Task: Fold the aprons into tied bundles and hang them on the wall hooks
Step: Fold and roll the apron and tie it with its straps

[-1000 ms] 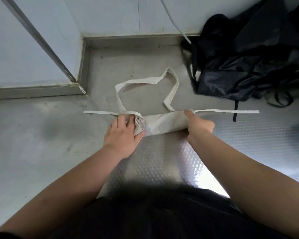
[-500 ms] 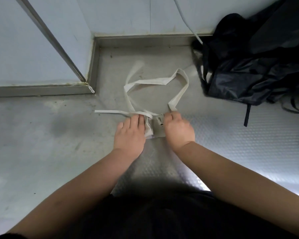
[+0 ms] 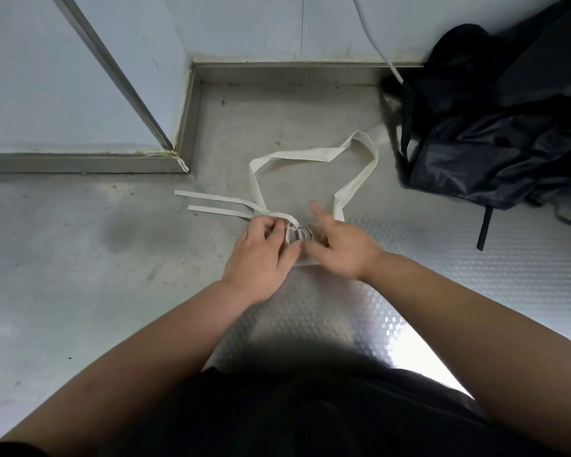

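One cream apron bundle [image 3: 299,233] is all I've got on the feed right now. It's rolled up small and tight and sits on the floor [image 3: 80,275] about mid-frame, just at the far edge of the shiny embossed sheet [image 3: 508,275].

The left hand [image 3: 261,255] is on the bundle's left end, with its fingers [image 3: 271,227] curled down over the roll right where the ties come out, so that's a proper grip. The right hand [image 3: 342,249] is at the bundle's right end and it's smeared with blur. The index finger [image 3: 318,211] sticks out straight toward the far side and the thumb sits close against the roll. Honestly I can't tell if that hand is pinching the cloth or only touching it.

Off the bundle, the neck loop [image 3: 353,183] lies open on the floor on the far side. Two thin ties run out to the left, nearly parallel: the farther tie [image 3: 211,197] and the nearer tie [image 3: 215,211].

Further out, a black bag [image 3: 491,150] slumps at the far right against the wall [image 3: 244,24], well apart from the bundle. A grey cable [image 3: 374,44] drops down the wall beside it. A metal baseboard [image 3: 277,74] runs along the bottom of the wall, and a slanted metal strip [image 3: 112,70] crosses the left panel.
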`<state>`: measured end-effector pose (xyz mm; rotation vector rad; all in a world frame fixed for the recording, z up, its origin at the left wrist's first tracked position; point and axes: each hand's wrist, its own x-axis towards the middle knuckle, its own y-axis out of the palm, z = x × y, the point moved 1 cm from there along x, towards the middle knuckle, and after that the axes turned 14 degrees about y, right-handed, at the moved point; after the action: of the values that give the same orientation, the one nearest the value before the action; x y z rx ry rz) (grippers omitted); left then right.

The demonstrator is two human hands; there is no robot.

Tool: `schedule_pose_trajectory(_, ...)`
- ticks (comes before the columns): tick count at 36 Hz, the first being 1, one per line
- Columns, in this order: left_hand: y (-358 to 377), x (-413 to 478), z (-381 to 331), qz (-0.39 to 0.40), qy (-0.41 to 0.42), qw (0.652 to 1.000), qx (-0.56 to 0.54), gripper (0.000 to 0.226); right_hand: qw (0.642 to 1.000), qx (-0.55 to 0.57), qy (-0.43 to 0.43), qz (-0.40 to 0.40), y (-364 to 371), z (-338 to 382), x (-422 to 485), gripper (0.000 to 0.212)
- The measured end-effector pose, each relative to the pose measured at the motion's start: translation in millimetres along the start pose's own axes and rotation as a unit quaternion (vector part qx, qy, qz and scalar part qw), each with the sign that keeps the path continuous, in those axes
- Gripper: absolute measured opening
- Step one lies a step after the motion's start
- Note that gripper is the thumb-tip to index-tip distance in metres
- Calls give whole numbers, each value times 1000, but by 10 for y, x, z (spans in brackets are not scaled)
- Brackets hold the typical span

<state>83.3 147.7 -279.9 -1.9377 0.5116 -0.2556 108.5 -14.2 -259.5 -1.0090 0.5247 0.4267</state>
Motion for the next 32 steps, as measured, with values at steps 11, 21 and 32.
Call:
schedule_pose_trajectory(11,42,52,-70,-141,-43,961,-232,24,997,-60,33,20,-102,253,131,27)
schedule_pose_trajectory(21,-32,78,-55,-189,-55,925,-326,26,997,70,13,8,-34,145,133,14)
schedule_pose_trajectory(32,8,250,-81,-169,-224,861,-424,14,960,260,-19,104,7,53,16,20)
